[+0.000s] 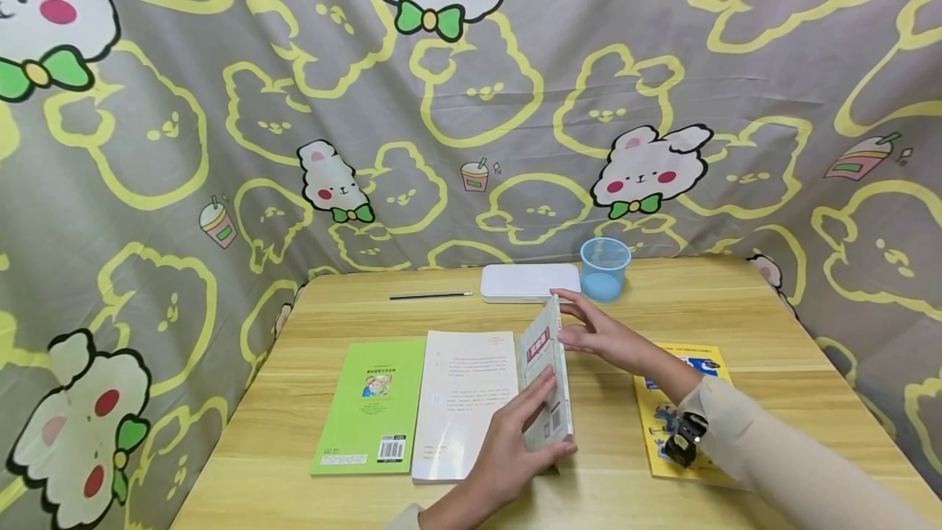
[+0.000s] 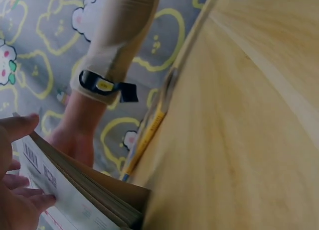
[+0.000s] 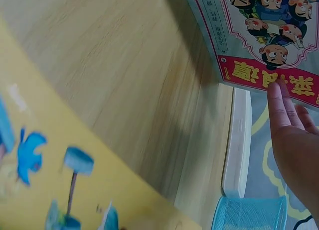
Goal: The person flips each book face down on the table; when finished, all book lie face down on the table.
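A pale green book with a barcode on its back cover stands on edge, tilted, between both hands. My left hand grips it low down, with fingers across the back cover and the thumb at the near edge. In the left wrist view the page block of the book shows beside the left hand. My right hand touches the far upper part. Its straight fingers lie on the illustrated front cover near the red title band in the right wrist view.
Left of the held book lie a green book and a white-covered book, side by side. A yellow book lies under the right forearm. At the back are a pencil, a white case and a blue mesh cup, before a patterned curtain.
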Available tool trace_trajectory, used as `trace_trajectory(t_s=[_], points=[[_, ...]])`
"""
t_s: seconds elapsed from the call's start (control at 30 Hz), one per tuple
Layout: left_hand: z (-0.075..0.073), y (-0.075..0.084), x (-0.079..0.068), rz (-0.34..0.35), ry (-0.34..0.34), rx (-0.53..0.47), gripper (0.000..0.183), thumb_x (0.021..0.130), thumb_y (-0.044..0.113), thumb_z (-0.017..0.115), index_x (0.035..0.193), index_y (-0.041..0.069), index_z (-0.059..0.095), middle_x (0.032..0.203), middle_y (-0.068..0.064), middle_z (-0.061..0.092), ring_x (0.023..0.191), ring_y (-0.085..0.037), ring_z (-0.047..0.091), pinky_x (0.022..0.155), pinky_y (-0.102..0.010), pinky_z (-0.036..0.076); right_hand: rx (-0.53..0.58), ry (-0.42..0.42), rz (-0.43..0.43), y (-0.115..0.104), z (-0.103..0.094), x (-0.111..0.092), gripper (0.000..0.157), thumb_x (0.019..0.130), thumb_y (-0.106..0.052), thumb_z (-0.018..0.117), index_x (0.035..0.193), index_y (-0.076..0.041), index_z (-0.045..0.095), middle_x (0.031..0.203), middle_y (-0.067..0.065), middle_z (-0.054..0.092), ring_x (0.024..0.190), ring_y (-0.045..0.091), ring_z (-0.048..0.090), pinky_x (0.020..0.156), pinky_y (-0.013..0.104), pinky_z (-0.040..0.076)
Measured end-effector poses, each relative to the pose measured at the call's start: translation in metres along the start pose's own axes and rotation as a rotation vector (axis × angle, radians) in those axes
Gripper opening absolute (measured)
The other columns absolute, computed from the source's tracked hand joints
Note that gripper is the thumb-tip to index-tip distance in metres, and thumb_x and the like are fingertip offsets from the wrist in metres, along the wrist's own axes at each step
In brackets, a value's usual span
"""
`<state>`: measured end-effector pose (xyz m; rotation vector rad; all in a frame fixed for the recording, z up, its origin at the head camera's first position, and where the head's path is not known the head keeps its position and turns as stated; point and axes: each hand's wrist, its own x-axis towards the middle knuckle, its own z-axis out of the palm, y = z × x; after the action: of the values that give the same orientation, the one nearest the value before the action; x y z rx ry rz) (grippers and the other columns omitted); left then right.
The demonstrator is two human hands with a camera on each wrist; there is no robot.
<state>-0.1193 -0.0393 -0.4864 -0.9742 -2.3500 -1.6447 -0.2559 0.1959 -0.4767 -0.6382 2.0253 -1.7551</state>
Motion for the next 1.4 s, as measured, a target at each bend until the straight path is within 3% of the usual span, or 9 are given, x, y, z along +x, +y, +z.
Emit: trace_trajectory(t_s=[0.1, 0.23, 0.47, 0.8, 1.07, 1.4], points=[[0.003, -0.005, -0.001, -0.011, -0.029, 0.028, 0.081, 0.084, 0.013, 0.085, 0.152, -0.003, 0.045, 0.163, -0.019, 0.038, 0.147, -0.034, 0.042, 0.112, -0.031, 0.044, -0.01, 0.01, 0.009, 0.001, -0.004, -0.003, 0.077, 0.105, -0.023, 0.061, 0.165, -0.023, 0.013, 0.169, 0.024, 0.015, 0.147, 0.05, 0.035, 0.108, 0.045, 0.052], [0.007, -0.011, -0.002, -0.08, -0.078, 0.071, 0.086, 0.083, 0.013, 0.087, 0.154, -0.004, 0.042, 0.164, -0.019, 0.034, 0.148, -0.036, 0.039, 0.114, -0.032, 0.042, -0.015, 0.014, 0.014, 0.002, -0.009, -0.007, 0.077, 0.105, -0.023, 0.061, 0.166, -0.022, 0.013, 0.169, 0.023, 0.013, 0.148, 0.05, 0.033, 0.108, 0.047, 0.051], [0.017, -0.017, -0.003, -0.181, -0.148, 0.205, 0.088, 0.083, 0.019, 0.088, 0.156, 0.003, 0.043, 0.164, -0.018, 0.035, 0.147, -0.036, 0.042, 0.117, -0.036, 0.042, -0.105, 0.031, 0.029, 0.004, -0.018, -0.016, 0.08, 0.103, -0.025, 0.064, 0.166, -0.028, 0.014, 0.167, 0.023, 0.022, 0.145, 0.049, 0.039, 0.114, 0.064, 0.04], [0.024, -0.015, 0.0, -0.235, -0.195, 0.298, 0.086, 0.083, 0.026, 0.088, 0.155, 0.008, 0.046, 0.165, -0.013, 0.036, 0.147, -0.032, 0.043, 0.119, -0.04, 0.04, -0.149, 0.037, 0.058, 0.011, -0.032, -0.028, 0.08, 0.103, -0.027, 0.065, 0.167, -0.023, 0.016, 0.167, 0.026, 0.023, 0.145, 0.049, 0.039, 0.116, 0.068, 0.035], [0.029, -0.015, -0.002, -0.23, -0.241, 0.426, 0.084, 0.083, 0.029, 0.088, 0.153, 0.009, 0.049, 0.165, -0.013, 0.037, 0.146, -0.029, 0.044, 0.117, -0.039, 0.042, -0.167, 0.012, 0.046, 0.016, -0.038, -0.032, 0.081, 0.102, -0.022, 0.066, 0.167, -0.022, 0.017, 0.168, 0.024, 0.021, 0.143, 0.048, 0.042, 0.114, 0.059, 0.041], [0.032, -0.016, -0.005, -0.256, -0.351, 0.515, 0.075, 0.083, 0.027, 0.087, 0.149, 0.013, 0.055, 0.166, -0.007, 0.034, 0.151, -0.027, 0.037, 0.119, -0.037, 0.039, -0.169, -0.04, 0.06, 0.024, -0.044, -0.039, 0.083, 0.101, -0.018, 0.068, 0.166, -0.017, 0.016, 0.168, 0.026, 0.019, 0.143, 0.048, 0.042, 0.109, 0.048, 0.051]])
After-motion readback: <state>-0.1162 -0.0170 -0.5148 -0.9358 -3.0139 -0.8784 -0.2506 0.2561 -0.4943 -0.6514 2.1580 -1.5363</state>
